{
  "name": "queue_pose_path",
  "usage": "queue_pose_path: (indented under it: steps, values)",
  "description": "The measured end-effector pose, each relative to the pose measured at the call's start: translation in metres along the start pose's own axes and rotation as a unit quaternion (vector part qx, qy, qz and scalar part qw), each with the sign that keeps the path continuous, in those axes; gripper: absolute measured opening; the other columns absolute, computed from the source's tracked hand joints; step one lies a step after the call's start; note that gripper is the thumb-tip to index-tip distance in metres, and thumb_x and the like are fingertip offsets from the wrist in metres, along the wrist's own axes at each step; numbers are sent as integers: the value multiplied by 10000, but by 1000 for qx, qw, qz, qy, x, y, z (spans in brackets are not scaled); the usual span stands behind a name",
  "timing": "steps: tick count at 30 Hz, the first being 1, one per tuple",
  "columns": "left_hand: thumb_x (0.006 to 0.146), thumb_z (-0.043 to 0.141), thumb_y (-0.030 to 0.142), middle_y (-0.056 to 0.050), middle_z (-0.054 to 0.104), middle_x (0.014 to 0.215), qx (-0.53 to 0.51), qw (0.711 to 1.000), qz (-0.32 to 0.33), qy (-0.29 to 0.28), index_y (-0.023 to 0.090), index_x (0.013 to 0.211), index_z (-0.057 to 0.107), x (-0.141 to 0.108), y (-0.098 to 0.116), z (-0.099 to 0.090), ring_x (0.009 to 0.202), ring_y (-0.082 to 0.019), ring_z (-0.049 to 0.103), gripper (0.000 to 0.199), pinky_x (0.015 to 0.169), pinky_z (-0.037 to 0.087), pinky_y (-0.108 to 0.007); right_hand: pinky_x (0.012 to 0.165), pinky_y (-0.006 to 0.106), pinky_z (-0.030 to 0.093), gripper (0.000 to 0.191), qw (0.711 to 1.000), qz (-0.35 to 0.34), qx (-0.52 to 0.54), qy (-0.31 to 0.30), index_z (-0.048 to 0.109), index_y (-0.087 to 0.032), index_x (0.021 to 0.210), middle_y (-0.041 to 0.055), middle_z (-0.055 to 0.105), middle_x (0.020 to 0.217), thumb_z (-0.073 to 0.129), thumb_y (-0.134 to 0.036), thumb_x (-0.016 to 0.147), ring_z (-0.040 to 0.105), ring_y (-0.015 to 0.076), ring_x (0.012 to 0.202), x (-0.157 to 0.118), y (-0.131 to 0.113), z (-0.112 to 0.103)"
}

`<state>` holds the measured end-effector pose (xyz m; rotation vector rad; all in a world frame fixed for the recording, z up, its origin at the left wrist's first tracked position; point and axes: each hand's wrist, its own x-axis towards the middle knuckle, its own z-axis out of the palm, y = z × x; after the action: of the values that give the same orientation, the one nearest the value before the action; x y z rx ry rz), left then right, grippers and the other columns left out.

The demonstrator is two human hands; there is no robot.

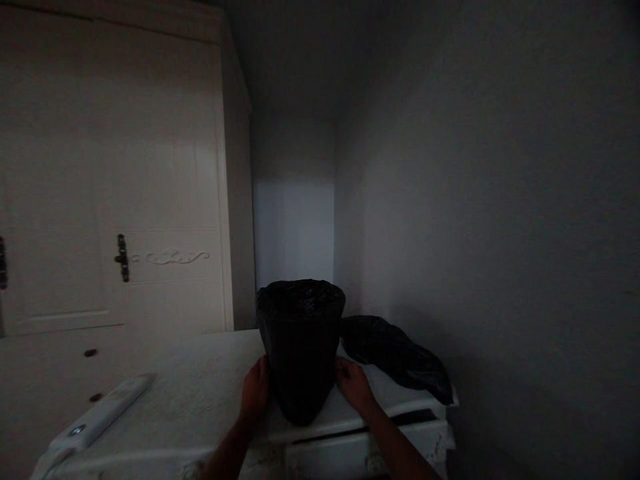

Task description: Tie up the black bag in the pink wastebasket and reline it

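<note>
A bin covered by a black plastic bag point(301, 353) stands upright on the white cabinet top point(195, 387), its wide mouth facing up and the bag folded over the rim. On its left side, my left hand point(256, 390) has its fingers closed against the black plastic. My right hand point(354, 383) is at the right side, fingers bent together at the edge of the bag. The dim light hides the fingertips. Behind and to the right of my right hand lies a crumpled black plastic bag point(397, 353).
A long white device point(100, 413) lies at the left edge of the cabinet top. A tall white wardrobe point(170, 167) with dark handles rises at the left. The grey wall point(475, 200) borders the right side. A drawer front is below the top.
</note>
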<state>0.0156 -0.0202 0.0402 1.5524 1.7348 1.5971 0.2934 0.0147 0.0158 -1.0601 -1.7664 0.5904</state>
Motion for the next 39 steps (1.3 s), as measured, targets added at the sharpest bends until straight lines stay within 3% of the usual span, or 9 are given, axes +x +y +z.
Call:
queue_pose_path:
  steps: [14, 22, 32, 39]
  values:
    - [909, 319, 660, -163, 802, 939, -9, 1000, -2, 2, 175, 896, 741, 0, -2, 1, 920, -331, 745, 643, 880, 564, -432, 896, 357, 520, 369, 1000, -3, -6, 7, 780, -183, 887, 78, 788, 907, 429, -216, 780, 714, 252, 915, -1, -4, -2]
    - [906, 301, 657, -164, 809, 958, 1, 1000, -9, -6, 169, 908, 743, 1, -2, 2, 950, -347, 750, 658, 861, 560, -427, 840, 345, 516, 406, 1000, -17, -5, 6, 791, -173, 947, 95, 799, 973, 410, -231, 821, 721, 257, 912, 0, 2, 0]
    - [906, 304, 700, -157, 806, 943, -7, 1000, -1, -3, 172, 889, 738, -2, 3, -1, 904, -322, 741, 684, 835, 557, -404, 890, 352, 524, 399, 1000, -9, -1, 1, 790, -184, 956, 90, 802, 1007, 424, -220, 800, 726, 254, 941, 0, 1, 0]
    - [916, 312, 657, -143, 799, 902, -3, 1000, -3, 1, 194, 871, 728, -1, -1, 1, 870, -311, 739, 624, 828, 564, -407, 867, 346, 521, 381, 1000, 3, 9, 9, 774, -185, 912, 74, 793, 934, 431, -199, 745, 712, 252, 918, -1, -1, 1]
